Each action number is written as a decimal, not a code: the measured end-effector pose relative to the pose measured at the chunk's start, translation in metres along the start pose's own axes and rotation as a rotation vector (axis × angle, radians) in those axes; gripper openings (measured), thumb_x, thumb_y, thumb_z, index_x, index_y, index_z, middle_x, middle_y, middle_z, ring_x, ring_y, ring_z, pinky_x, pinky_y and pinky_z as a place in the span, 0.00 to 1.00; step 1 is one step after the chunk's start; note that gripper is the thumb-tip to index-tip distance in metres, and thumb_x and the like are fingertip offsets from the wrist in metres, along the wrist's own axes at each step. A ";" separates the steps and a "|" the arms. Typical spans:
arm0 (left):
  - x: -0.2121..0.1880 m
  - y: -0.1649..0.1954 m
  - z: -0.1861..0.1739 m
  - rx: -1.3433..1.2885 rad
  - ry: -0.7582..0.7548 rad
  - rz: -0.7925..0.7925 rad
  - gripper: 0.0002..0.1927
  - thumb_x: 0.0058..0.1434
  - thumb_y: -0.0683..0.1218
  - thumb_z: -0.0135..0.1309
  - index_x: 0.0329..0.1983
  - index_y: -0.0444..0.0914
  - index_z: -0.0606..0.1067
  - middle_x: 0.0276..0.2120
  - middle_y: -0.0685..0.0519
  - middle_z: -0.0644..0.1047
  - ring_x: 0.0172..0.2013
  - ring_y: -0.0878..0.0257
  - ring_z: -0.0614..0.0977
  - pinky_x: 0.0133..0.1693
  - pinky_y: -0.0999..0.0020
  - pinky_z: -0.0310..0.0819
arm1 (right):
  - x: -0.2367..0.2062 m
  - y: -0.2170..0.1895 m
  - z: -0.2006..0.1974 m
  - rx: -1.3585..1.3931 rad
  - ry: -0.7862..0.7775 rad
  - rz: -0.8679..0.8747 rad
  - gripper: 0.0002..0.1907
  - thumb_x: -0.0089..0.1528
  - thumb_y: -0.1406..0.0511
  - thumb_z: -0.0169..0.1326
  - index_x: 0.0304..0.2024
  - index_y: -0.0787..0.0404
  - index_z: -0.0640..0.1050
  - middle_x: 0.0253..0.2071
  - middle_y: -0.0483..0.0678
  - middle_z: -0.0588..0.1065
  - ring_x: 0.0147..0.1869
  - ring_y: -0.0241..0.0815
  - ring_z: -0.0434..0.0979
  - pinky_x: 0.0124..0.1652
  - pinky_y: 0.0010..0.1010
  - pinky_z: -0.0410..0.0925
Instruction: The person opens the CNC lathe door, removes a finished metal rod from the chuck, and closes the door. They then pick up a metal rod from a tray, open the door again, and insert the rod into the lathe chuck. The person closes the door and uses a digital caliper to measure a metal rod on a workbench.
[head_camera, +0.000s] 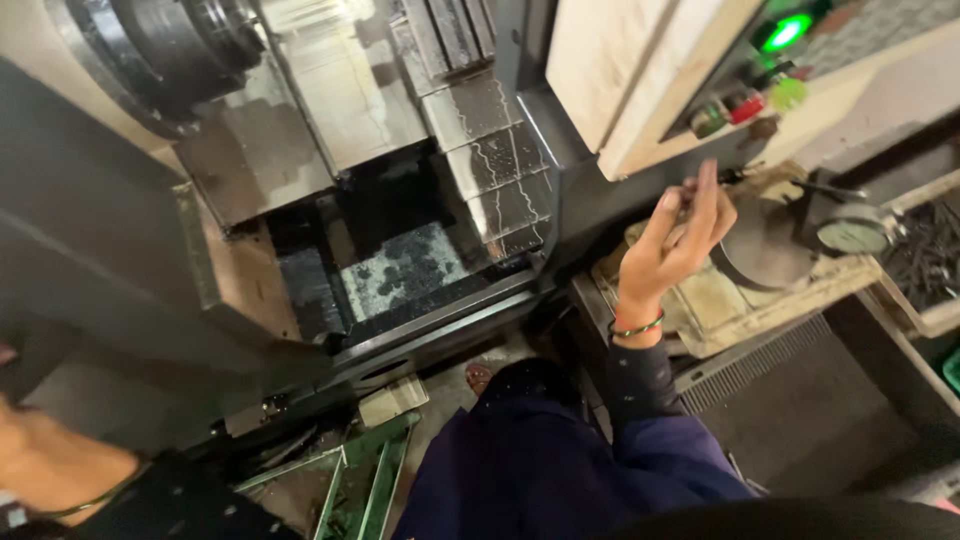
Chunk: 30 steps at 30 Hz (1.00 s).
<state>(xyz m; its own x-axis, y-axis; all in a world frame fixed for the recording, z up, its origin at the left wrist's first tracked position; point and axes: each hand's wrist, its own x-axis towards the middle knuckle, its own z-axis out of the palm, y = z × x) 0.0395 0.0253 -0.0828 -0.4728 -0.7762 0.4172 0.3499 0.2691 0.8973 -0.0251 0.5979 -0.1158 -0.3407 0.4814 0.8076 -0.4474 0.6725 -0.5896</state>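
My right hand (678, 236) is raised over a worn bench beside a metal-cutting machine, fingers loosely spread, and pinches a thin dark pin-like thing at its fingertips near a dark round metal part (762, 252). A green bangle rings that wrist. My left hand (35, 455) shows only as wrist and forearm at the lower left edge, resting by the machine's dark sliding door (90, 270); its fingers are out of the picture. The machine's wet interior (405, 270) lies open between them.
A dial gauge (852, 236) lies on the bench at the right. A tray of dark metal pieces (930, 255) stands beyond it. A control panel with a lit green lamp (785, 32) and coloured buttons is above. Green metal frames (365, 475) lie on the floor.
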 end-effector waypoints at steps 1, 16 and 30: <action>-0.002 0.001 0.009 -0.002 -0.028 0.019 0.13 0.70 0.38 0.66 0.47 0.30 0.72 0.39 0.48 0.79 0.32 0.63 0.80 0.31 0.68 0.80 | 0.005 0.005 -0.003 -0.010 0.007 0.000 0.19 0.76 0.73 0.50 0.70 0.65 0.71 0.57 0.51 0.66 0.54 0.43 0.71 0.51 0.32 0.68; -0.163 0.090 0.218 0.136 -0.478 0.135 0.21 0.65 0.50 0.69 0.29 0.35 0.69 0.22 0.51 0.68 0.26 0.65 0.65 0.28 0.66 0.62 | 0.008 0.022 -0.042 -0.306 -0.146 -0.141 0.20 0.71 0.78 0.54 0.65 0.66 0.77 0.54 0.53 0.65 0.45 0.41 0.66 0.42 0.29 0.65; -0.230 0.109 0.332 -0.179 -0.592 0.136 0.22 0.61 0.48 0.64 0.25 0.36 0.63 0.17 0.50 0.63 0.19 0.56 0.66 0.25 0.61 0.61 | -0.127 0.033 -0.042 -0.142 -0.645 0.128 0.15 0.64 0.71 0.58 0.54 0.61 0.81 0.44 0.52 0.79 0.45 0.48 0.80 0.47 0.35 0.73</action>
<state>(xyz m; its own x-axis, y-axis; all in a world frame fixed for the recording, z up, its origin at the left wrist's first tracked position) -0.0820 0.4227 -0.0335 -0.7641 -0.2812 0.5806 0.5437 0.2036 0.8142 0.0381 0.5830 -0.2375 -0.8295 0.1597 0.5352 -0.2725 0.7208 -0.6373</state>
